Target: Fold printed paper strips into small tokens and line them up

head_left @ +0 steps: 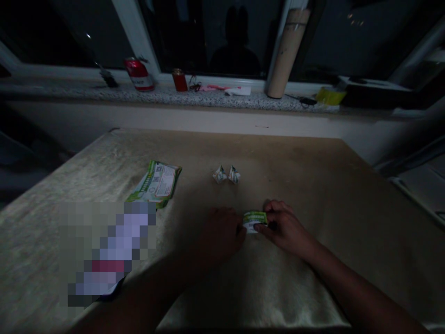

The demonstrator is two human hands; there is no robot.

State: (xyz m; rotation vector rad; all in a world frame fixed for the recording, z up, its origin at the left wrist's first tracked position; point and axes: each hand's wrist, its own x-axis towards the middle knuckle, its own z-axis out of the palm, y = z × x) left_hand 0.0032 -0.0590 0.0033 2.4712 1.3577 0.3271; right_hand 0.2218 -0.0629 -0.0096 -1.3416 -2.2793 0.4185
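A small green and white printed wrapper piece (255,217) is stretched between my hands just over the table. My right hand (283,227) pinches its right side, thumb in front and fingers behind. My left hand (222,232), dark in shadow, is closed at its left edge. Beyond them stand two small pointed folded pieces, a left one (219,175) and a right one (234,175), white with green print and close together. To the left lies a larger green printed packet (156,183).
A pixelated, phone-like flat object (118,250) lies beside my left forearm. The table (295,162) has a shiny beige cover. Along the granite windowsill (208,97) stand a red can (139,74), a small red jar (180,80) and a tall wood-coloured cylinder (288,53).
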